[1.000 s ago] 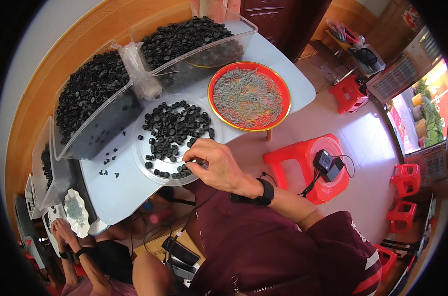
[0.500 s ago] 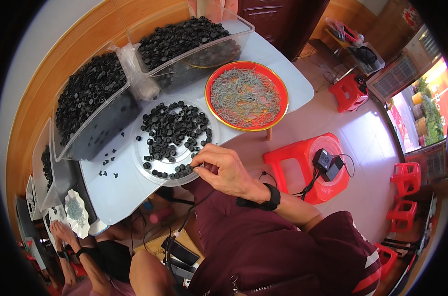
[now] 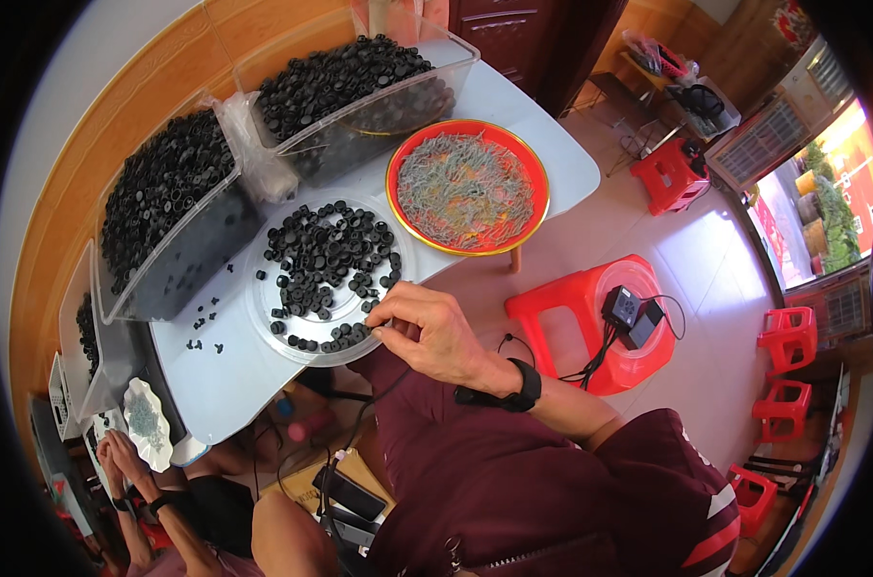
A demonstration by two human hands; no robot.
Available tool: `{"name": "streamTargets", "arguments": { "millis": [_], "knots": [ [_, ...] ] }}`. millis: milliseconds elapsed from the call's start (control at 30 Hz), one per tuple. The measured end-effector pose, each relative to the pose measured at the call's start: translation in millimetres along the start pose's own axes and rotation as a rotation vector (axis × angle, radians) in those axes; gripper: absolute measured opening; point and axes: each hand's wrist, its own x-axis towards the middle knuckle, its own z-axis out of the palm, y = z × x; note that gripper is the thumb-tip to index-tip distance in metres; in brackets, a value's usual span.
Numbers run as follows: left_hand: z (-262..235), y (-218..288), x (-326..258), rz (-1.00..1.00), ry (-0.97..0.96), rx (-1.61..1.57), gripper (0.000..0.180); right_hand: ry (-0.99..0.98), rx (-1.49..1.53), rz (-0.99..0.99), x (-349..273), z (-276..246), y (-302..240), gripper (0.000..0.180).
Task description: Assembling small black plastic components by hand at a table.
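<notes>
My right hand point(image 3: 427, 332), with a dark watch on its wrist, is at the near right rim of a round clear tray point(image 3: 403, 231). Its thumb and fingertips are pinched together beside a row of small black round caps point(image 3: 345, 337). Whatever they pinch is too small or hidden to make out. A heap of the same black caps point(image 3: 326, 250) covers the tray's middle. To the tray's right, a red round tray with a gold rim point(image 3: 544, 197) holds many thin grey metal pins point(image 3: 465, 188). My left hand is out of view.
Clear bins point(image 3: 388, 111) of black parts line the table's point(image 3: 215, 385) back and left. Several loose black bits point(image 3: 201, 322) lie near them. Another person's hands point(image 3: 124, 457) work by a white scalloped dish point(image 3: 148, 423). Red stools point(image 3: 590, 317) and phones point(image 3: 354, 492) are nearby.
The whole view has shifted slightly, with the table and trays now a little further left. My right hand stays pinched at the tray's near rim.
</notes>
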Motion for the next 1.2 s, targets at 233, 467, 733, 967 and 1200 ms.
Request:
{"name": "streamTargets", "arguments": {
  "millis": [233, 467, 733, 967, 1200],
  "knots": [
    [-8, 16, -10, -0.037, 0.018, 0.133, 0.029, -0.001, -0.005, 0.035, -3, 0, -6, 0.01],
    [-9, 23, -11, -0.058, 0.024, 0.276, 0.031, 0.018, 0.004, 0.063, -2, -7, 2, 0.011],
    [24, -9, -14, -0.834, 0.051, -0.433, 0.032, -0.142, 0.595, 0.457, -13, -25, 1, 0.013],
    [28, -31, -37, -1.178, 0.085, -0.866, 0.027, -0.241, 0.535, 0.355, -24, -17, -2, 0.01],
    [41, -40, -43, -1.252, 0.041, -1.003, 0.026, -0.205, 0.433, 0.261, -26, -20, 8, 0.01]
  ]
}}
